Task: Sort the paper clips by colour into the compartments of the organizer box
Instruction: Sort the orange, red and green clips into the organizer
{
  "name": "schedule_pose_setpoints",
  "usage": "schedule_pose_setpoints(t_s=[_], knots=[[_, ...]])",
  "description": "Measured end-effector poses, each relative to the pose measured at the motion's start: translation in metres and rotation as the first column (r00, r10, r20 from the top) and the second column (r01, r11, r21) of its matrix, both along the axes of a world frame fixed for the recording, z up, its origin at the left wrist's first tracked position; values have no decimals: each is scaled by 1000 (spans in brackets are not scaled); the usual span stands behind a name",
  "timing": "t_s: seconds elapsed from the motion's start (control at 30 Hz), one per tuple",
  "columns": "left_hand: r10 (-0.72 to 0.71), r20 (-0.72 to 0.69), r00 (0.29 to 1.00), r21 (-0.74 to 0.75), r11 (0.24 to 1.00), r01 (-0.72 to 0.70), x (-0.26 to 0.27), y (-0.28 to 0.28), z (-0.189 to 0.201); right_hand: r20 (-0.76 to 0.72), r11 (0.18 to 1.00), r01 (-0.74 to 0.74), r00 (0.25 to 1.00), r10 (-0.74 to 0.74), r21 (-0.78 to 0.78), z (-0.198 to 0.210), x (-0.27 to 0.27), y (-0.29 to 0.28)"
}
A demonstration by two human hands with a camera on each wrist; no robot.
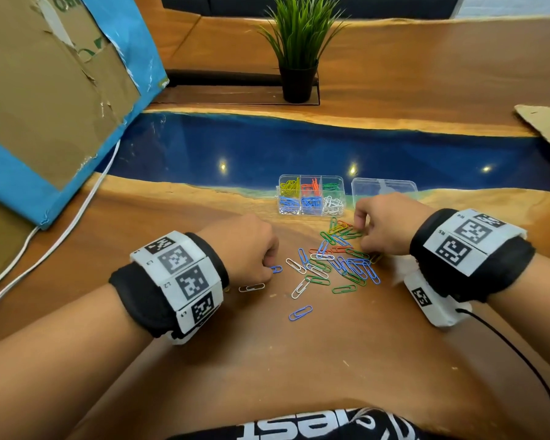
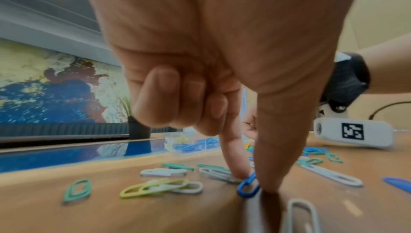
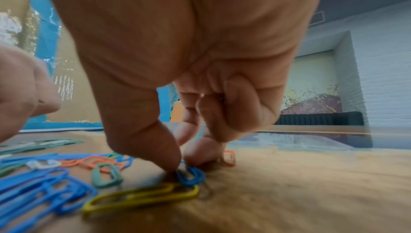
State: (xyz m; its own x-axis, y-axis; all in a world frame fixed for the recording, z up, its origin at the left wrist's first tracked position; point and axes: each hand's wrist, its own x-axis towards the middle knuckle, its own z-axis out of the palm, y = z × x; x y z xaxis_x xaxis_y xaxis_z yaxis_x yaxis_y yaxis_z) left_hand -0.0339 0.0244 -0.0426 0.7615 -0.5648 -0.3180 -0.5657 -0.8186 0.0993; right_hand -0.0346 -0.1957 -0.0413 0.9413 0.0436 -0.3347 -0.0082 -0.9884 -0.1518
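A clear organizer box [image 1: 311, 215] stands beyond the hands, holding yellow, red and green clips in its far row and blue, blue and white ones in its near row. Loose mixed-colour paper clips [image 1: 337, 262] lie scattered between my hands. My left hand [image 1: 269, 268] pinches a blue clip [image 2: 248, 186] between thumb and forefinger, low against the wood, with the other fingers curled. My right hand [image 1: 365, 249] reaches down at the pile's right edge. Its thumb and forefinger pinch another blue clip [image 3: 190, 175] on the table beside a yellow clip [image 3: 142, 198].
The clear lid [image 1: 383, 188] lies right of the box. A potted plant [image 1: 299, 58] stands at the back, and a cardboard box with blue wrap [image 1: 54, 90] at the left with a white cable [image 1: 61, 236]. A cardboard sheet [image 1: 546, 128] lies far right.
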Motion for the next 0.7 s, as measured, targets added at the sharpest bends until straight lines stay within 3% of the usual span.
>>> schedule_pose_setpoints(t_s=[0.2, 0.37, 0.43, 0.47, 0.53, 0.57, 0.6, 0.63, 0.7], knots=[[-9, 42, 999, 99, 995, 5, -4, -10, 2, -30, 1000, -11, 999, 11, 25, 0, 0, -1], [7, 78, 997, 86, 996, -14, -3, -11, 3, -5, 984, 69, 998, -69, 167, 6, 0, -13], [98, -37, 995, -37, 994, -99, 2, -6, 4, -94, 888, 218, 976, -197, 405, 9, 0, -18], [164, -136, 977, -110, 978, -179, 4, -4, 6, -179, 770, 323, 946, -269, 550, 10, -2, -20], [281, -386, 879, -262, 880, -396, 7, -2, 9, -379, 445, 507, 857, -349, 738, 9, -3, -25], [301, -528, 794, -322, 794, -515, 8, -3, 10, -454, 320, 561, 819, -352, 764, 8, -4, -27], [285, -660, 695, -355, 697, -623, 9, -4, 11, -500, 247, 592, 794, -347, 767, 7, -4, -27], [240, -759, 606, -369, 609, -702, 9, -5, 12, -518, 225, 601, 786, -337, 767, 7, -6, -26], [125, -863, 489, -371, 500, -782, 11, -6, 11, -500, 282, 583, 806, -317, 762, 4, -10, -25]])
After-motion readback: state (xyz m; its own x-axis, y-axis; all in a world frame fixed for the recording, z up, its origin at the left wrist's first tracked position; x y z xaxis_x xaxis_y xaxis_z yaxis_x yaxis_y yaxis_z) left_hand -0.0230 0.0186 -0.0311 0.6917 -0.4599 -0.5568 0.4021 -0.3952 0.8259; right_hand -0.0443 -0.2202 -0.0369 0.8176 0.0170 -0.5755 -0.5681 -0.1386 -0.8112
